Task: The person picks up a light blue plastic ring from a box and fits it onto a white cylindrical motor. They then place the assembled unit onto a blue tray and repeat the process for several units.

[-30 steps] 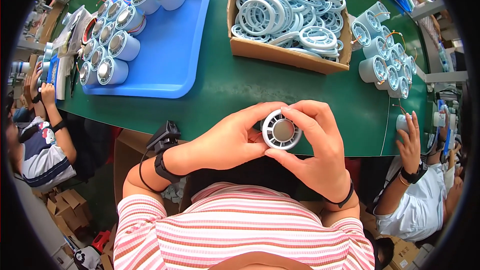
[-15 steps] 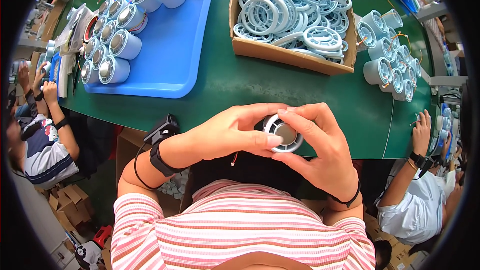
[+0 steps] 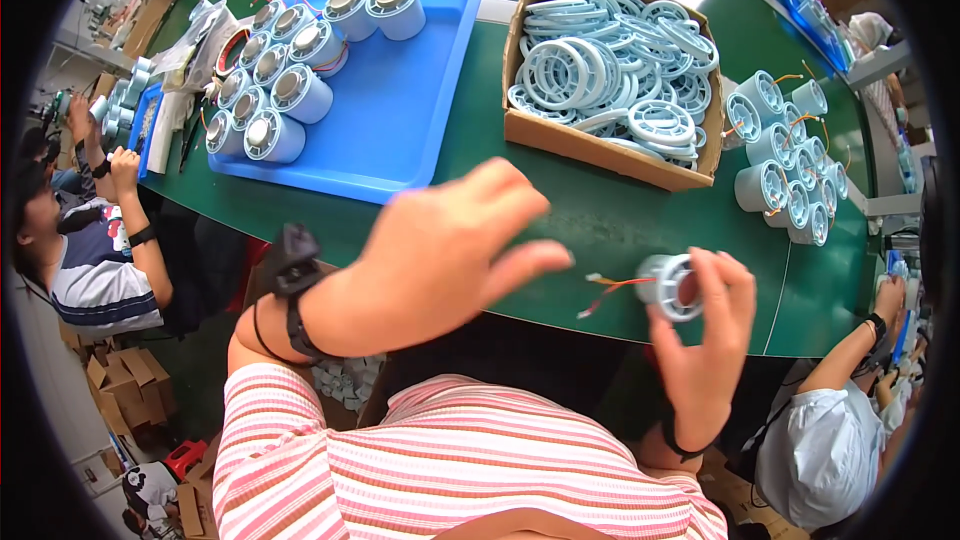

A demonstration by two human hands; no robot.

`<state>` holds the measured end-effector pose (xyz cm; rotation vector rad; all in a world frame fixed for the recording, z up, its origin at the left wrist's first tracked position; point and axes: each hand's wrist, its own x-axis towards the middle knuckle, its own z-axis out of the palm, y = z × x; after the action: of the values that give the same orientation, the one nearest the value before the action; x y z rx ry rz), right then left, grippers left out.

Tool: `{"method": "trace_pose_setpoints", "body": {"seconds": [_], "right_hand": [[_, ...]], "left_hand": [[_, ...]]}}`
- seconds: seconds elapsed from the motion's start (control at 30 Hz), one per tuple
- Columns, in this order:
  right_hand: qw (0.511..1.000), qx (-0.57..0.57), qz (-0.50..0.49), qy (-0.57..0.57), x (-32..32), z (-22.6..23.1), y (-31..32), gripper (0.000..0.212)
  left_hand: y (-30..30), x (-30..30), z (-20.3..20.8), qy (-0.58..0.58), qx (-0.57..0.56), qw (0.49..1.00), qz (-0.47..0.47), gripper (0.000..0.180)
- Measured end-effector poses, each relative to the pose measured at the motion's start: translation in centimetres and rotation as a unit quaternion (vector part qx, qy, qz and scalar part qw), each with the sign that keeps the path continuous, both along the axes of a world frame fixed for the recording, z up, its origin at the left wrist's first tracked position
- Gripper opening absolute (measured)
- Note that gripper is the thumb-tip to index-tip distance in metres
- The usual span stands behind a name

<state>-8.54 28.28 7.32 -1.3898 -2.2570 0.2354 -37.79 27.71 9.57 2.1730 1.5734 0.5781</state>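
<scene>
Green table (image 3: 590, 215) lay beneath a gripped pale-blue cylinder (image 3: 661, 271)

Toward the far side, a blue tray (image 3: 400, 90) carried a cluster of cylinders with round metallic tops (image 3: 303, 95), mostly along its left part. Right of the tray stood a cardboard box (image 3: 610, 153) heaped with pale-blue rings (image 3: 563, 72); farther right, another group of cylinders (image 3: 757, 187) stood packed together, thin orange wires trailing from several.

Near the table's front edge, the person's right hand (image 3: 708, 355) gripped the pale-blue cylinder between thumb and fingers, its ringed end facing right; whether it touched the tabletop could not be told. Orange-red leads (image 3: 622, 284) ran out to its left. The left hand (image 3: 445, 240), slightly blurred, hovered apart from it, thumb and forefinger spread.

One co-worker (image 3: 105, 275) sat at the left, another person (image 3: 822, 450) at the right.
</scene>
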Motion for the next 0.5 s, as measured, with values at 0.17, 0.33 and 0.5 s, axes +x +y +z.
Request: {"method": "trace_pose_setpoints", "body": {"seconds": [0.17, 0.33, 0.5], "right_hand": [[0.977, 0.029, -0.211, -0.028, 10.8, -2.0, 2.7, 0.057], [0.932, 0.163, -0.313, -0.080, 14.6, -2.5, 4.4, 0.050], [0.981, 0.167, -0.089, -0.039, 5.1, 4.9, 4.6, 0.034]], "left_hand": [[9.6, -8.4, -0.2, 0.366, 0.205, 0.893, 0.163, 0.042], [14.2, -15.9, -4.0, 0.389, 0.237, 0.879, 0.142, 0.062], [15.0, -14.2, -1.8, 0.328, 0.180, 0.922, 0.100, 0.053]]}}
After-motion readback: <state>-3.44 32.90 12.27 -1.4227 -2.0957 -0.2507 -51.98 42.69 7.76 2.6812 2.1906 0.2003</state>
